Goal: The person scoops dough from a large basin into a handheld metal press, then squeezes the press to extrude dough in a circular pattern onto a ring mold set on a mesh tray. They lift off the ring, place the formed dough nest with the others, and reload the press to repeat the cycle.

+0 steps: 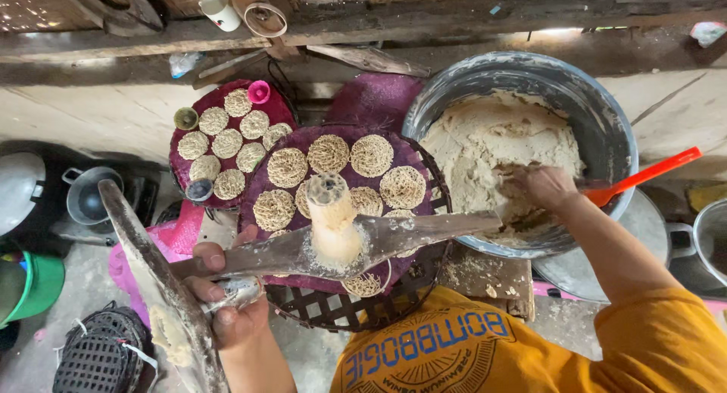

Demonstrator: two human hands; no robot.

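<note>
My left hand (227, 302) clamped round handles of wooden press (333, 245) – its long arm runs rightward from my fingers over woven tray (333, 310) of noodle rounds (328, 153). My right hand (541, 187) nearer dough (485, 139), fingers curled into it inside grey basin (598, 113), orange spatula (644, 177) just beyond – no labels seen

The left hand (227, 298) sits low at the lower left, forearm rising from the bottom edge, fingers curled shut in a firm grip, knuckles outward. The right arm, in an orange sleeve, stretches up and away; the right hand (541, 187) is cupped, fingers bent downward, wrist slightly flexed
</note>
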